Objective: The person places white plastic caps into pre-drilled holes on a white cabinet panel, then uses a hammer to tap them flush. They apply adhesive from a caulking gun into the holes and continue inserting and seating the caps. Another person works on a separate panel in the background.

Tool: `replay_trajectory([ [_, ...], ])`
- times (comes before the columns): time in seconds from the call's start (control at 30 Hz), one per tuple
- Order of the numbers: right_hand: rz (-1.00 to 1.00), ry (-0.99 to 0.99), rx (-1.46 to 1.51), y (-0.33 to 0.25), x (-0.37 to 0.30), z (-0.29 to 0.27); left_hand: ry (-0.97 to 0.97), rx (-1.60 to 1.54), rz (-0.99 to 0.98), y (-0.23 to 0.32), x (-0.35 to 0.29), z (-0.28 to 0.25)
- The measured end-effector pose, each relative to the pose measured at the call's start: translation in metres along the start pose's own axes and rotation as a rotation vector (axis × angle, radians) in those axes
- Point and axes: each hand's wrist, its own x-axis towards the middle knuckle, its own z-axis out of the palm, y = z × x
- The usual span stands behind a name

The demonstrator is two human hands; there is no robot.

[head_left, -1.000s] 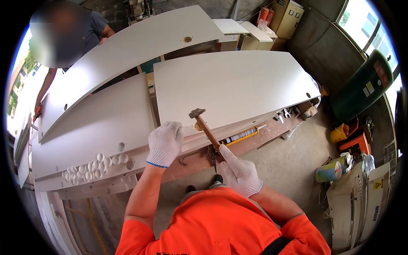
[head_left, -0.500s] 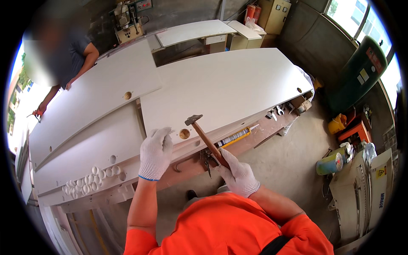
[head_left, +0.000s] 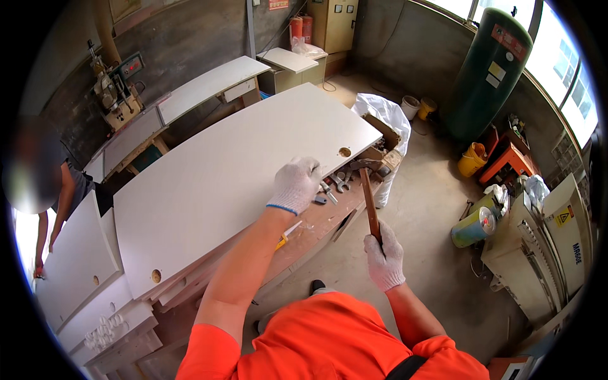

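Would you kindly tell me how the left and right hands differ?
The left hand appears over the white panel; the right hand appears over the floor. The left hand shows no tool; the right hand grips a wooden-handled hammer. Both wear white knit gloves.

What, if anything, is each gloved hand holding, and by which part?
The right hand grips the hammer by its wooden handle's lower end. The left hand is curled over the white panel; whether it holds anything cannot be told.

Wooden-handled hammer (head_left: 370, 204), head forward, near flat white panel (head_left: 237, 174)
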Motion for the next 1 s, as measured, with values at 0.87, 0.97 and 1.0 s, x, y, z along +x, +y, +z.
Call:
replay_trajectory([
  [0.87,-0.335,-0.109,-0.245,0.043,0.152,-0.052,-0.049,0.272,0.0,0.021,0.092,0.103],
  [0.97,-0.315,-0.129,-0.347,0.047,0.154,-0.052,-0.06,0.262,0.002,0.021,0.093,0.104],
  [1.0,-0.261,-0.164,-0.343,0.044,0.155,-0.053,-0.059,0.252,0.006,0.02,0.092,0.103],
])
